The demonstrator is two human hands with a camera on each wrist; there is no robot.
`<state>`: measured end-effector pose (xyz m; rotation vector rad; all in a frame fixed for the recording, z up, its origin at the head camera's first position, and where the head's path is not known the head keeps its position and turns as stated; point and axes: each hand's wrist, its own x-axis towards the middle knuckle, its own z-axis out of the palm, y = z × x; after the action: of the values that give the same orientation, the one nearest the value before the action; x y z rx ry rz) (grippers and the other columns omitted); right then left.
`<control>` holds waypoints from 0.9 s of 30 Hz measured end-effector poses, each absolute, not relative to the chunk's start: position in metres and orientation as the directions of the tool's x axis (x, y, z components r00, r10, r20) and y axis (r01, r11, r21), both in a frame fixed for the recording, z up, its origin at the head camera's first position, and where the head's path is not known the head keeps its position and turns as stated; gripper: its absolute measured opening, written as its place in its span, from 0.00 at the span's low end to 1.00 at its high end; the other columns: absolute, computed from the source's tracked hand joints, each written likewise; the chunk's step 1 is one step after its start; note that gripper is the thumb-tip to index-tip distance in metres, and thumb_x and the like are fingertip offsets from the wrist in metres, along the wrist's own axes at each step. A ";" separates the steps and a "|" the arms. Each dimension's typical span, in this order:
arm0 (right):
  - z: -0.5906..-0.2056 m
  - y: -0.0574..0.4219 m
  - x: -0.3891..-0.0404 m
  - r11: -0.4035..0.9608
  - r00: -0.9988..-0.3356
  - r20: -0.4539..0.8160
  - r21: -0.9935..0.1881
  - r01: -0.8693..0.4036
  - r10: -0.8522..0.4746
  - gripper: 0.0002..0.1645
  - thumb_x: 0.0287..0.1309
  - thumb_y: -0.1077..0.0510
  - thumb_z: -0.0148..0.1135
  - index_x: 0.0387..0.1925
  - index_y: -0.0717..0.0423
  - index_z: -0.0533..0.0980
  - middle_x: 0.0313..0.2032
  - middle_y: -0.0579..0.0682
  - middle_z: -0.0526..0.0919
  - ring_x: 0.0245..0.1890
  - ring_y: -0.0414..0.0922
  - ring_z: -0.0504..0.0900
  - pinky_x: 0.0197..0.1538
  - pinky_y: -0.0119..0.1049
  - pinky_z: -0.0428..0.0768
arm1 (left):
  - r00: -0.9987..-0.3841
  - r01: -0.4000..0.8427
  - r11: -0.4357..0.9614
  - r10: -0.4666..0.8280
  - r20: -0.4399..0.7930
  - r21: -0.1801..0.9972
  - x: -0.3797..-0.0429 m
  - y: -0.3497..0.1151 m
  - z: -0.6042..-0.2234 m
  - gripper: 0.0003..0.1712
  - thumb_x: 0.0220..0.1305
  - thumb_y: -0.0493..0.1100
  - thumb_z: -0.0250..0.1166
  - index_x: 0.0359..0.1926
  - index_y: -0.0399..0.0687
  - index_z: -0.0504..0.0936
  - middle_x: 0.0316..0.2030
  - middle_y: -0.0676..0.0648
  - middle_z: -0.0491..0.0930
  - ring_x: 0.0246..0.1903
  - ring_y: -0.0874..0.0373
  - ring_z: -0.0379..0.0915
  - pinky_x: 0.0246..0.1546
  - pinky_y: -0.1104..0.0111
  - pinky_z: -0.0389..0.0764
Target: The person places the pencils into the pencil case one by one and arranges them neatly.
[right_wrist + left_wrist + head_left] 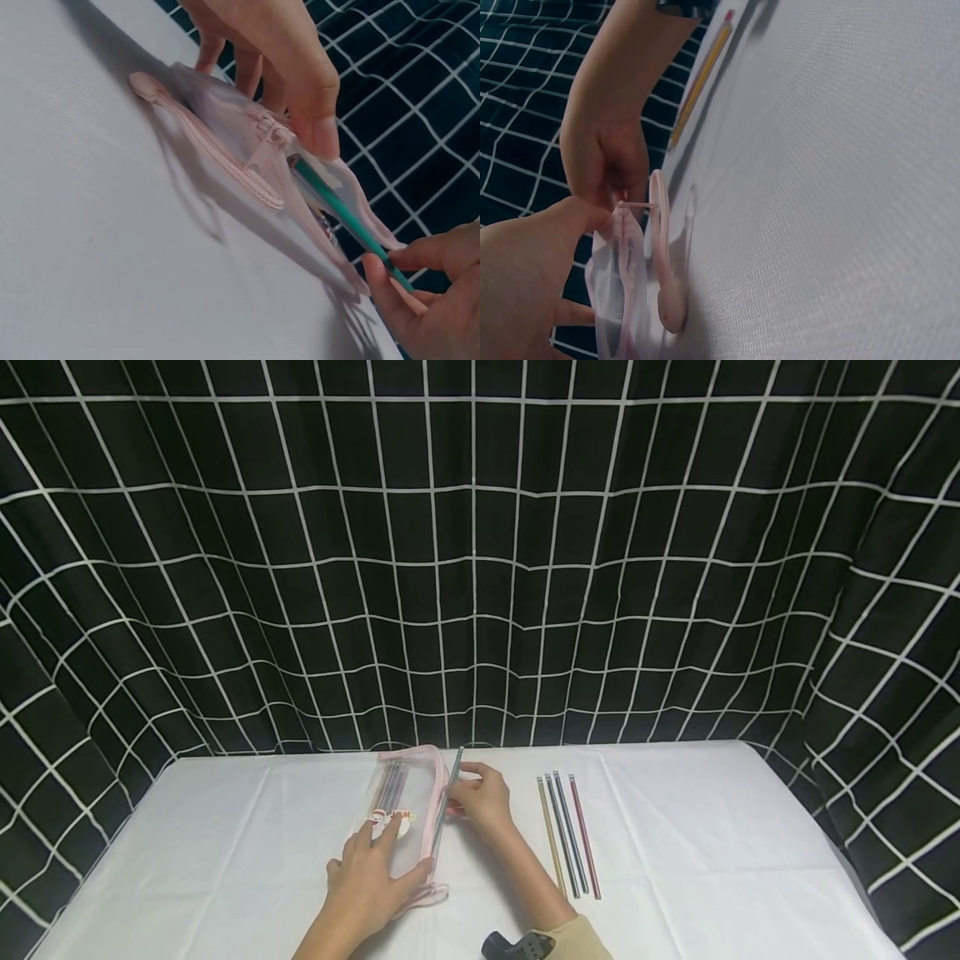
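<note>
A clear pencil pouch (410, 852) with pink zipper edging lies on the white table, several pencils (392, 789) visible inside it. My left hand (367, 872) rests on the pouch with spread fingers, its thumb at the zipper edge beside the zipper pull (261, 154). Between thumb and fingers, my right hand (483, 797) pinches a green pencil (345, 214) near its far end. The pencil's near end sits at the pouch's open zipper, beside the left thumb. In the left wrist view, the right hand (619, 161) partly hides behind the left hand and pouch.
Right of the pouch lie a yellow pencil (551, 835), two dark pencils (570, 831) and a red pencil (585, 835), roughly side by side. A pink strap loop (660, 240) hangs off the pouch's near end. Behind the table stands a black curtain (480, 568) with white grid lines.
</note>
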<state>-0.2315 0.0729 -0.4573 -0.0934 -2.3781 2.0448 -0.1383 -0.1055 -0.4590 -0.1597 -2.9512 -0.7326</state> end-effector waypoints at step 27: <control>-0.463 0.054 -0.225 0.190 -1.000 -0.006 -0.982 0.009 0.018 0.35 0.51 0.72 0.64 0.64 0.76 0.73 0.34 0.63 0.89 0.23 0.41 0.87 0.29 0.32 0.86 | -0.989 0.122 0.876 0.067 0.134 0.467 -0.138 -0.106 -0.459 0.47 0.64 0.70 0.65 0.74 0.45 0.74 0.68 0.29 0.72 0.65 0.30 0.71 0.47 0.32 0.74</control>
<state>-0.2248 0.0544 -0.4630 -0.0277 -2.4172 1.9948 -0.1381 -0.1060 -0.4586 -0.1482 -2.9313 -0.7410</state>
